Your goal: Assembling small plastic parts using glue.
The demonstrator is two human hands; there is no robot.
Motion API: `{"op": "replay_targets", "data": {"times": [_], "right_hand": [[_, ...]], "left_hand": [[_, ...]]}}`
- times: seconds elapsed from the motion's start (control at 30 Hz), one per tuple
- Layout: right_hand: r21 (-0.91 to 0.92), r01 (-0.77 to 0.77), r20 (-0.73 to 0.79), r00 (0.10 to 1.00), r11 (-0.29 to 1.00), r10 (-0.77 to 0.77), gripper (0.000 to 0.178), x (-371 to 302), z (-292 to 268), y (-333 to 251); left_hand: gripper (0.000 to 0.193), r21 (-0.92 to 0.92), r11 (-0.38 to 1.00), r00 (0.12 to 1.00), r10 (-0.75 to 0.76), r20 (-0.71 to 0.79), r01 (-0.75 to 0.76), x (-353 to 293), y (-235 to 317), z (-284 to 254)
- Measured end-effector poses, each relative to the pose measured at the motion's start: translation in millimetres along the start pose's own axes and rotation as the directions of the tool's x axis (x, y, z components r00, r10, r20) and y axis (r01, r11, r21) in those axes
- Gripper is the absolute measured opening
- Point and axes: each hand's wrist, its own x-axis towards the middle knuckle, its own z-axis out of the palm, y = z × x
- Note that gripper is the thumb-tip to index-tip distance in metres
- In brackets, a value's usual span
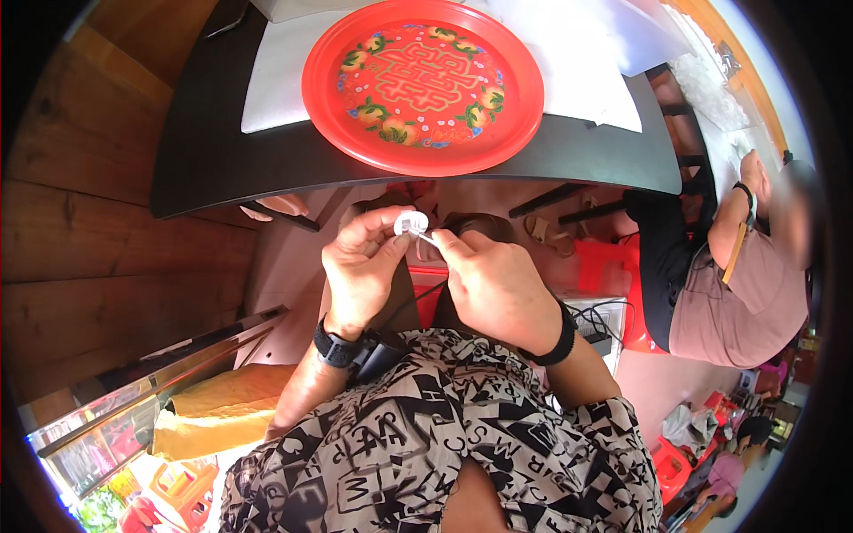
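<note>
My left hand pinches a small round white piece between thumb and fingers, held up above my lap. In my right hand is a thin silver-grey tool, gripped near its end by thumb and forefinger. Its tip meets the white piece on the side toward me; its exact kind is too small to tell. Both hands are close together, just short of the table's near edge. Beyond them a round red tray with a painted fruit-and-flower ring rests on the table, touched by neither hand.
The dark table curves across ahead, with white sheeting under the tray. A co-worker in a brown shirt sits at the right. A wooden wall stands left. Yellow cloth lies at lower left; cables cross a white box beside me.
</note>
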Motion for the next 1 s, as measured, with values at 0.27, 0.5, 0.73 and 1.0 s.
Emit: {"op": "replay_targets", "data": {"times": [0.27,0.5,0.73,1.0], "right_hand": [[0.647,-0.081,-0.225,0.93,0.758,0.292,0.018,-10.8,2.1,2.3],[0.777,-0.022,-0.261,0.899,0.63,0.353,0.013,-4.6,28.7,8.2],[0.734,0.01,-0.282,0.914,0.679,0.292,0.02,-0.2,18.5,16.2],[0.684,-0.023,-0.171,0.966,0.729,0.192,0.019,-1.7,-19.4,37.4]], "left_hand": [[0.028,-0.247,0.963,0.993,-0.094,0.072,0.109,1.4,8.6,-2.5],[0.028,-0.191,0.977,0.982,-0.059,0.178,0.094,-2.6,17.0,9.7],[0.03,-0.153,0.988,0.972,0.011,0.234,0.026,2.4,17.5,11.4],[0.014,0.403,0.736,0.806,0.592,0.006,-0.544,44.4,25.3,-22.0]]}}
